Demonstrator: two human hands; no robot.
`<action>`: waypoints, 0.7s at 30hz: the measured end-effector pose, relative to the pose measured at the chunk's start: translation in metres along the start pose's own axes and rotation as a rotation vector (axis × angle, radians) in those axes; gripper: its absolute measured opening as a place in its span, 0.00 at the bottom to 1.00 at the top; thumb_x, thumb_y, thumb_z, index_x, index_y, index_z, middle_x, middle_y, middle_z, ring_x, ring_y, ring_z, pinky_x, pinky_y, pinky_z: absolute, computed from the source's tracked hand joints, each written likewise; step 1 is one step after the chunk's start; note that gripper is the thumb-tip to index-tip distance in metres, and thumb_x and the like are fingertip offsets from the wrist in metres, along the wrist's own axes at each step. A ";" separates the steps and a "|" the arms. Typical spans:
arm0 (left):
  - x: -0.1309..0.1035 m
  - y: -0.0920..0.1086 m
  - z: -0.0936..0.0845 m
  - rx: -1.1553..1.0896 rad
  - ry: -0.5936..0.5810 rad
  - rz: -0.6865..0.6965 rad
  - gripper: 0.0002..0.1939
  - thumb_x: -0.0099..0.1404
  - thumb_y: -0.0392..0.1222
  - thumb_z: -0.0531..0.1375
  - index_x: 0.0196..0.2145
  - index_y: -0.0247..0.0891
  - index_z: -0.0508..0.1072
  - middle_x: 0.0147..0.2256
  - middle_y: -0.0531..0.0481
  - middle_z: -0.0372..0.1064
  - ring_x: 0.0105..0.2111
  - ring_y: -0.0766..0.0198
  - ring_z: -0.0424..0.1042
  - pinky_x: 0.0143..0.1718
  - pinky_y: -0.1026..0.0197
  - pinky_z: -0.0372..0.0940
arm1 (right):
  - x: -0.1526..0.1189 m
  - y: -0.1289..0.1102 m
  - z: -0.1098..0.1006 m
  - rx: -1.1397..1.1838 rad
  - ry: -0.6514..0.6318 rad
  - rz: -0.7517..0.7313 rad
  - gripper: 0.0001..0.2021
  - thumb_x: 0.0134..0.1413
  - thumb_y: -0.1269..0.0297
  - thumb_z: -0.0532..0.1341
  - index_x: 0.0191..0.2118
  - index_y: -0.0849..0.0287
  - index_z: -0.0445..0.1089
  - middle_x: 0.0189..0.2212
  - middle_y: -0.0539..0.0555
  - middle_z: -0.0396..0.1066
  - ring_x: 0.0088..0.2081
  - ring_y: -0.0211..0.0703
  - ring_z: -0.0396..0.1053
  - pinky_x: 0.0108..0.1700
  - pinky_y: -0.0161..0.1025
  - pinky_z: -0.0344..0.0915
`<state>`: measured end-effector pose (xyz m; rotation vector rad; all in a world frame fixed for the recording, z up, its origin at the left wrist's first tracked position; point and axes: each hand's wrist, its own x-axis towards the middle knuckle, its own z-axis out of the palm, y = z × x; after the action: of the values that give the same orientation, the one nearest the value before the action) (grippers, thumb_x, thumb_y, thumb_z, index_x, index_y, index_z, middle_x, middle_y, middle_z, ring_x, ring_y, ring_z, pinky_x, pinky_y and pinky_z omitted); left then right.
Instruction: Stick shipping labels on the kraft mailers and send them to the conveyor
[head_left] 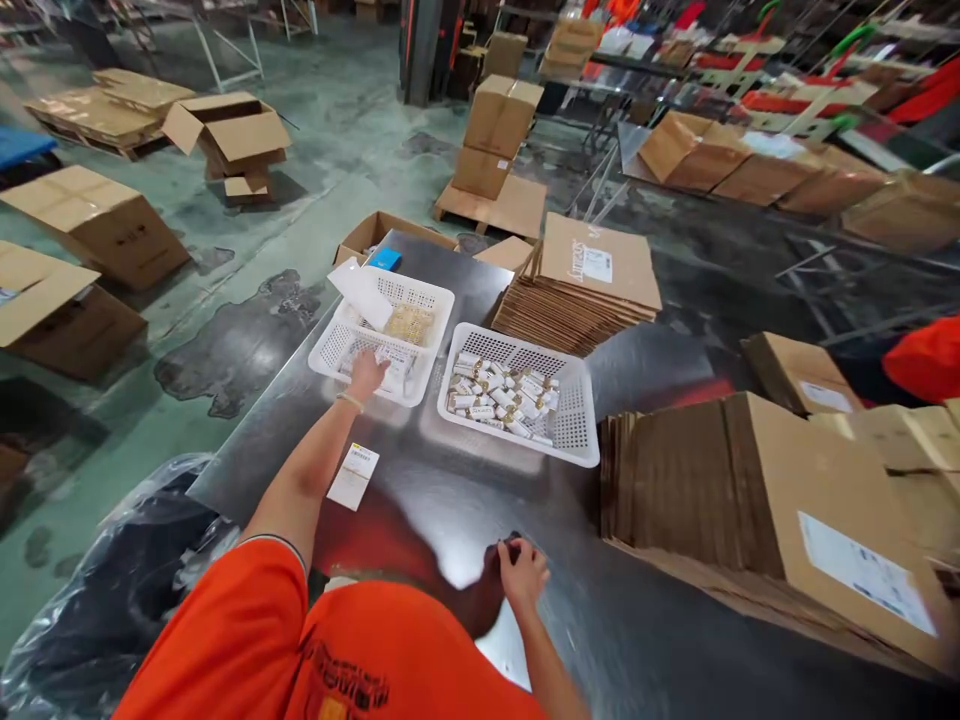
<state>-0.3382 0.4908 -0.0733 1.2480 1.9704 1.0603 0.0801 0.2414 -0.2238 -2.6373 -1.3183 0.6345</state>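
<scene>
My left hand (367, 374) reaches into the near section of a white perforated basket (319, 362). Its thumb and fingers are apart, touching white printed packets (400, 368) that lie there. Behind them the same basket holds small yellowish pieces (409, 324) and a white sheet (363, 292) leaning over its rim. My right hand (523, 572) rests low above the metal table, its fingers curled together. Something dark shows by its fingertips, but whether it is held is unclear. A second white basket (577, 415) contains many small white rolls (501, 395) with printed labels and gold-coloured parts.
A white barcode slip (354, 476) lies on the metal table (420, 490). Stacks of flattened cartons stand at the back (592, 270) and right (690, 490). A bin lined with black plastic (112, 590) is at left. A blue object (385, 260) sits behind the baskets.
</scene>
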 end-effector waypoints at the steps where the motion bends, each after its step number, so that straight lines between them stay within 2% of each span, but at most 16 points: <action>1: -0.008 -0.005 -0.003 0.053 -0.008 -0.021 0.12 0.74 0.32 0.60 0.54 0.25 0.68 0.55 0.39 0.69 0.54 0.60 0.68 0.61 0.54 0.62 | -0.001 -0.001 0.000 0.001 -0.006 0.007 0.16 0.55 0.50 0.60 0.42 0.56 0.74 0.54 0.68 0.70 0.58 0.68 0.68 0.61 0.57 0.64; 4: -0.061 -0.026 -0.012 0.223 -0.089 -0.132 0.17 0.72 0.31 0.61 0.56 0.29 0.66 0.53 0.42 0.70 0.54 0.59 0.69 0.59 0.58 0.61 | -0.002 -0.003 -0.003 0.012 -0.027 0.049 0.15 0.56 0.51 0.60 0.42 0.55 0.74 0.56 0.67 0.68 0.60 0.68 0.66 0.61 0.58 0.64; 6: -0.111 -0.046 -0.013 0.307 -0.135 -0.226 0.23 0.64 0.32 0.68 0.54 0.31 0.67 0.53 0.38 0.70 0.56 0.50 0.70 0.57 0.54 0.63 | -0.001 -0.006 -0.007 0.040 -0.034 0.079 0.14 0.55 0.52 0.60 0.41 0.55 0.73 0.56 0.67 0.68 0.60 0.69 0.66 0.60 0.59 0.64; 8: -0.158 -0.066 -0.011 0.378 -0.151 -0.330 0.35 0.51 0.31 0.75 0.54 0.29 0.67 0.53 0.30 0.69 0.59 0.35 0.68 0.55 0.45 0.65 | -0.001 -0.013 -0.012 0.122 -0.037 0.076 0.11 0.52 0.55 0.62 0.36 0.56 0.72 0.51 0.67 0.70 0.58 0.69 0.67 0.59 0.60 0.64; 10: -0.190 -0.084 -0.009 0.458 -0.145 -0.395 0.42 0.46 0.30 0.74 0.58 0.32 0.65 0.58 0.27 0.67 0.62 0.31 0.66 0.58 0.42 0.63 | -0.003 -0.026 -0.016 0.238 -0.057 0.014 0.07 0.48 0.58 0.63 0.31 0.55 0.69 0.43 0.63 0.73 0.53 0.65 0.70 0.57 0.58 0.66; 12: -0.204 -0.094 -0.008 0.403 -0.168 -0.476 0.40 0.45 0.29 0.73 0.57 0.33 0.68 0.58 0.26 0.68 0.64 0.30 0.65 0.59 0.40 0.63 | -0.011 -0.049 -0.016 0.399 -0.119 -0.127 0.06 0.45 0.60 0.64 0.29 0.53 0.68 0.34 0.57 0.74 0.45 0.58 0.73 0.54 0.55 0.69; 15: -0.202 -0.089 -0.005 0.178 -0.292 -0.495 0.27 0.48 0.32 0.72 0.47 0.36 0.75 0.49 0.32 0.78 0.58 0.34 0.73 0.55 0.43 0.67 | -0.032 -0.097 -0.010 0.656 -0.244 -0.357 0.10 0.45 0.57 0.64 0.34 0.54 0.72 0.32 0.54 0.75 0.37 0.52 0.74 0.45 0.51 0.72; 18: -0.198 -0.063 0.004 -0.020 -0.403 -0.392 0.17 0.55 0.40 0.71 0.43 0.37 0.79 0.41 0.41 0.82 0.47 0.44 0.81 0.47 0.49 0.73 | -0.052 -0.149 -0.012 0.810 -0.328 -0.575 0.18 0.45 0.54 0.67 0.42 0.55 0.76 0.43 0.57 0.77 0.38 0.48 0.75 0.39 0.44 0.72; 19: -0.199 -0.052 0.008 -0.119 -0.438 -0.357 0.17 0.58 0.43 0.70 0.45 0.36 0.79 0.41 0.42 0.83 0.44 0.46 0.81 0.45 0.50 0.74 | -0.056 -0.164 -0.016 0.838 -0.332 -0.647 0.19 0.45 0.54 0.68 0.44 0.55 0.76 0.45 0.57 0.76 0.38 0.47 0.74 0.38 0.42 0.72; 21: -0.200 -0.032 0.014 -0.378 -0.519 -0.278 0.22 0.61 0.49 0.69 0.49 0.35 0.78 0.42 0.41 0.83 0.43 0.49 0.81 0.44 0.51 0.74 | -0.059 -0.188 -0.029 0.873 -0.298 -0.771 0.16 0.48 0.54 0.69 0.43 0.54 0.76 0.42 0.55 0.76 0.34 0.43 0.72 0.36 0.39 0.69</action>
<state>-0.2613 0.3050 -0.0977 0.8964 1.4163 0.8160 -0.0777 0.3122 -0.1245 -1.2658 -1.4981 1.1301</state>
